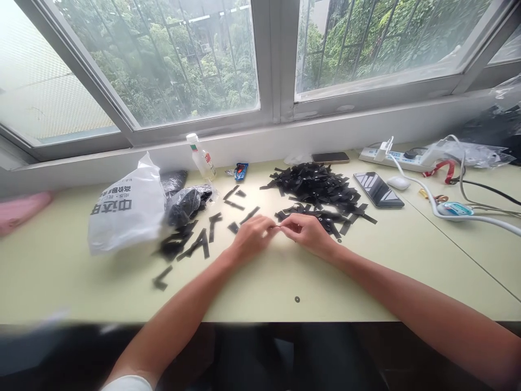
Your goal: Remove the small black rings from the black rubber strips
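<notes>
A small piece, too tiny to identify, is pinched between the fingertips of the left hand (251,234) and right hand (306,231), meeting above the table (260,288), before a strip pile (315,187), two phones (378,189), one bottle (201,157).

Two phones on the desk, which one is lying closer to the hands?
The dark-screened smartphone lying at an angle right of the black strip pile. The other phone, brownish, lies farther back by the window ledge.
</notes>
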Available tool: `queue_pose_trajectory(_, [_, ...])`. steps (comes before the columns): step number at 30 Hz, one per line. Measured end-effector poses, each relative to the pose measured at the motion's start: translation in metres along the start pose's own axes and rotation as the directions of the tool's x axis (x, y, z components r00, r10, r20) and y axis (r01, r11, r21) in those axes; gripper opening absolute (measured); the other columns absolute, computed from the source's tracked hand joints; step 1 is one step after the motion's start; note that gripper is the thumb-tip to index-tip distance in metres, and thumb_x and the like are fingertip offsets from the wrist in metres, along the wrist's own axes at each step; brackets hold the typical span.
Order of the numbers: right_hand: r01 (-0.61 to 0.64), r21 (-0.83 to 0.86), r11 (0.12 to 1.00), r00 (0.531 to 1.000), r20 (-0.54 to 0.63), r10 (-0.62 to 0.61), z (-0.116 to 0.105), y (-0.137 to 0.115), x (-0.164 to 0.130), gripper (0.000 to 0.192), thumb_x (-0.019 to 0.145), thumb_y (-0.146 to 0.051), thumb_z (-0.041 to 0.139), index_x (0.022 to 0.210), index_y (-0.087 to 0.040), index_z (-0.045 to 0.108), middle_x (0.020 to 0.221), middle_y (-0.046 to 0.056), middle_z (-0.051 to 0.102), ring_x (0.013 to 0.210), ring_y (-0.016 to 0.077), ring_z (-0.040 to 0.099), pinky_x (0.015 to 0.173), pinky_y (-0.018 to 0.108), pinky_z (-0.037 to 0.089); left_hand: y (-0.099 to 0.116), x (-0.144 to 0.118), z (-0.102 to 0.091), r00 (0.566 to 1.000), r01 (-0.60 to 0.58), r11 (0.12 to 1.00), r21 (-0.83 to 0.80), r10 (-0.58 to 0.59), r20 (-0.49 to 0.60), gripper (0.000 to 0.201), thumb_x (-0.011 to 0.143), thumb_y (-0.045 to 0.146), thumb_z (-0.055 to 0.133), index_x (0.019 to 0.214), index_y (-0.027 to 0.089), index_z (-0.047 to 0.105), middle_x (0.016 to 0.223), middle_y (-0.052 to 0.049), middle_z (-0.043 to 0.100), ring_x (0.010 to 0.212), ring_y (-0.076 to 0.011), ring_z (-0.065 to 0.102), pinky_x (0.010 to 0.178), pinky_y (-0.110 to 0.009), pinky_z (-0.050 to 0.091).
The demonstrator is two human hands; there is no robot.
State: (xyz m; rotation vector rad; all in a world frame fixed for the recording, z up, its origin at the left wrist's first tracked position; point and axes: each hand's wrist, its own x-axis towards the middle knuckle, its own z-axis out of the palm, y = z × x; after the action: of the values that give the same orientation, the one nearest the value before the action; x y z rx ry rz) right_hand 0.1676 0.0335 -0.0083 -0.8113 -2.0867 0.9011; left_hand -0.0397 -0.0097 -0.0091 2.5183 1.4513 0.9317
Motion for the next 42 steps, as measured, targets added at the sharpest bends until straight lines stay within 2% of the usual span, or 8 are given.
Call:
queue_pose_trajectory(7, [-0.132, 0.065, 0.989, 0.977, -0.162, 0.141, -0.004, 0.01, 0.002, 0.027, 0.092, -0.042, 0.06, 0.099, -0.024, 0.078, 0.096, 0.007, 0.072, 0.075, 0.022, 0.063, 0.071, 0.038, 0.05, -0.029, 0.002, -0.027, 0.943, 0.331, 0.81, 0.484, -0.274, -0.186, 0.032, 0.101, 0.037, 0.039, 0.1, 0.015, 0.063, 0.09, -0.013, 0.065, 0.082, -0.0252, 0.058, 0.072, -0.036, 0.044])
queue_pose_trajectory(11, [-0.176, 0.115, 0.978, 0.957, -0.215, 0.198, -0.006, 0.012, 0.003, 0.029, 0.093, -0.043, 0.058, 0.103, -0.024, 0.077, 0.105, 0.008, 0.072, 0.095, 0.0266, 0.066, 0.085, 0.041, 0.05, -0.051, -0.006, -0.047, 0.781, 0.578, 0.464, 0.671, -0.553, -0.291, 0.035, 0.096, 0.032, 0.04, 0.11, 0.01, 0.064, 0.108, -0.024, 0.062, 0.1, -0.0381, 0.056, 0.081, -0.047, 0.043])
queue_pose_trajectory(15, [-0.209, 0.115, 0.971, 0.946, -0.227, 0.23, -0.007, 0.011, 0.003, 0.03, 0.095, -0.043, 0.055, 0.104, -0.024, 0.077, 0.11, 0.009, 0.072, 0.104, 0.0279, 0.064, 0.091, 0.042, 0.048, -0.068, -0.015, -0.055, 0.675, 0.594, 0.369, 0.715, -0.711, -0.195, 0.035, 0.093, 0.019, 0.04, 0.115, 0.009, 0.065, 0.111, -0.026, 0.062, 0.102, -0.0384, 0.058, 0.085, -0.048, 0.043])
queue_pose_trajectory(21, [-0.216, 0.086, 0.973, 0.951, -0.208, 0.23, -0.007, 0.006, 0.002, 0.029, 0.096, -0.039, 0.053, 0.106, -0.023, 0.075, 0.113, 0.009, 0.068, 0.099, 0.0251, 0.064, 0.09, 0.04, 0.048, -0.074, -0.014, -0.053, 0.813, 0.486, 0.625, 0.61, -0.581, -0.052, 0.042, 0.085, 0.001, 0.042, 0.117, 0.013, 0.067, 0.103, -0.018, 0.067, 0.103, -0.0317, 0.06, 0.084, -0.04, 0.049])
queue_pose_trajectory(26, [-0.216, 0.039, 0.976, 0.953, -0.208, 0.219, -0.006, 0.003, 0.003, 0.028, 0.094, -0.039, 0.054, 0.105, -0.023, 0.073, 0.107, 0.007, 0.062, 0.08, 0.02, 0.06, 0.077, 0.038, 0.05, -0.065, -0.003, -0.044, 0.859, 0.494, 0.865, 0.089, -0.469, -0.208, 0.029, 0.088, 0.011, 0.056, 0.112, 0.019, 0.07, 0.101, -0.009, 0.072, 0.095, -0.024, 0.064, 0.087, -0.037, 0.053])
queue_pose_trajectory(32, [-0.153, 0.0, 0.988, 0.959, -0.242, 0.149, -0.003, 0.004, 0.002, 0.029, 0.091, -0.037, 0.058, 0.114, -0.025, 0.069, 0.116, 0.009, 0.057, 0.088, 0.0213, 0.059, 0.077, 0.037, 0.053, -0.036, 0.002, -0.017, 0.843, 0.386, 0.762, -0.52, -0.52, -0.137, 0.028, 0.087, 0.028, 0.067, 0.113, 0.019, 0.069, 0.1, -0.008, 0.074, 0.087, -0.0204, 0.07, 0.08, -0.035, 0.057])
queue_pose_trajectory(37, [-0.143, -0.105, 0.984, 0.925, -0.368, 0.095, -0.004, 0.002, 0.002, 0.043, 0.087, -0.035, 0.063, 0.129, -0.026, 0.061, 0.145, 0.011, 0.04, 0.123, 0.0291, 0.05, 0.092, 0.042, 0.051, -0.007, 0.0, 0.002, 0.897, 0.329, 0.677, -0.658, -0.443, -0.008, 0.028, 0.085, 0.029, 0.071, 0.11, 0.018, 0.07, 0.101, -0.008, 0.072, 0.093, -0.0201, 0.069, 0.09, -0.038, 0.057])
queue_pose_trajectory(42, [-0.076, -0.093, 0.993, 0.973, -0.224, 0.053, -0.001, -0.001, 0.0, 0.026, 0.094, -0.036, 0.055, 0.11, -0.02, 0.068, 0.107, 0.009, 0.067, 0.084, 0.0204, 0.062, 0.073, 0.034, 0.052, 0.004, 0.002, 0.001, 0.921, 0.282, 0.615, -0.736, -0.389, 0.028, 0.033, 0.084, 0.028, 0.073, 0.114, 0.018, 0.067, 0.099, -0.007, 0.067, 0.093, -0.0181, 0.066, 0.088, -0.035, 0.057])
